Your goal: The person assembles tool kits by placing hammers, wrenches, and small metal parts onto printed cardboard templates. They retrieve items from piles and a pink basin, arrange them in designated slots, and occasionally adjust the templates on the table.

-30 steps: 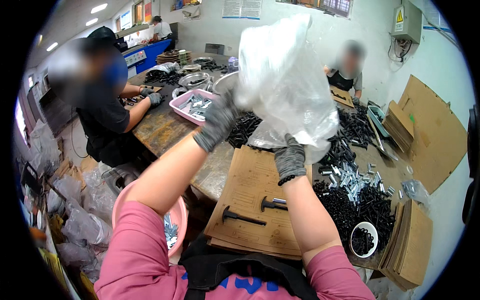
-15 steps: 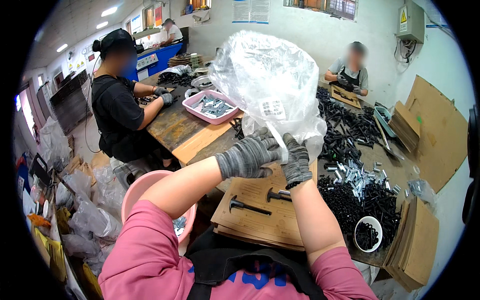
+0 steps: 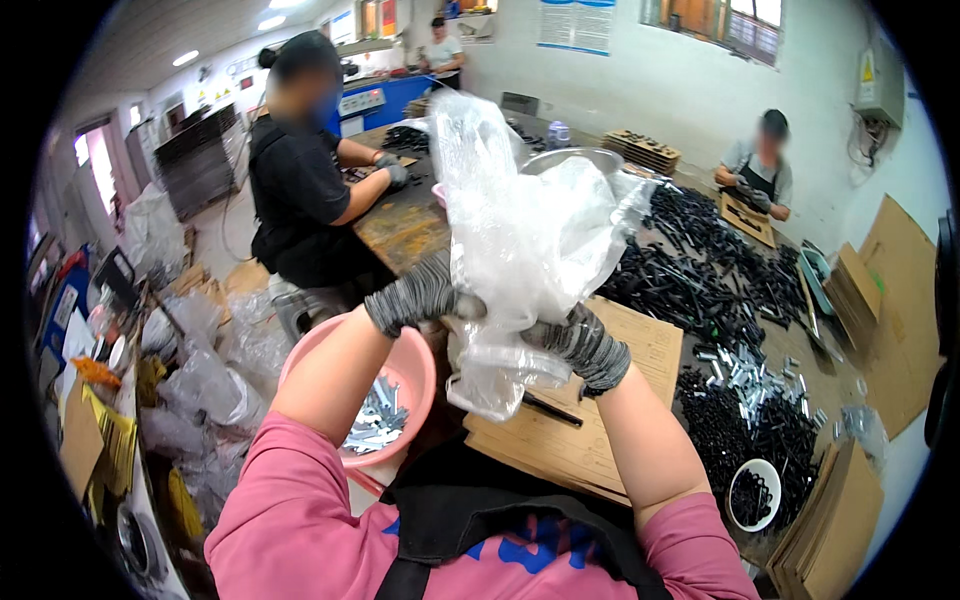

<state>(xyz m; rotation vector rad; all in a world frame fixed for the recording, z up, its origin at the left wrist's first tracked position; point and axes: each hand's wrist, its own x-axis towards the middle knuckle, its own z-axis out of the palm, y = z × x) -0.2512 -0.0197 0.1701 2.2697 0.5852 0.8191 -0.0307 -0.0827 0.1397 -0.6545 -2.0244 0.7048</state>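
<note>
A large clear plastic bag (image 3: 500, 235) is held up in front of me, crumpled and narrower in the middle. My left hand (image 3: 425, 292), in a grey knit glove, grips its left side with the thumb over the film. On the right, my gloved right hand (image 3: 590, 348) pinches the bag's lower part, its fingertips partly behind the plastic. The gathered end of the bag hangs below both hands. Underneath lies a stack of brown cardboard sheets (image 3: 640, 345), with a black T-shaped part (image 3: 550, 408) on it, partly covered by the bag.
Left of the cardboard stands a pink tub (image 3: 415, 385) with grey metal pieces. Black parts (image 3: 700, 250) and silver tubes (image 3: 750, 380) are heaped on the right, near a white bowl (image 3: 752, 497). A co-worker (image 3: 305, 180) sits at the left; another person (image 3: 757, 175) works at the far right.
The bag has gone from puffed out to crumpled and come lower and nearer. My hands have moved apart, the left one leftward. The whole view has shifted left.
</note>
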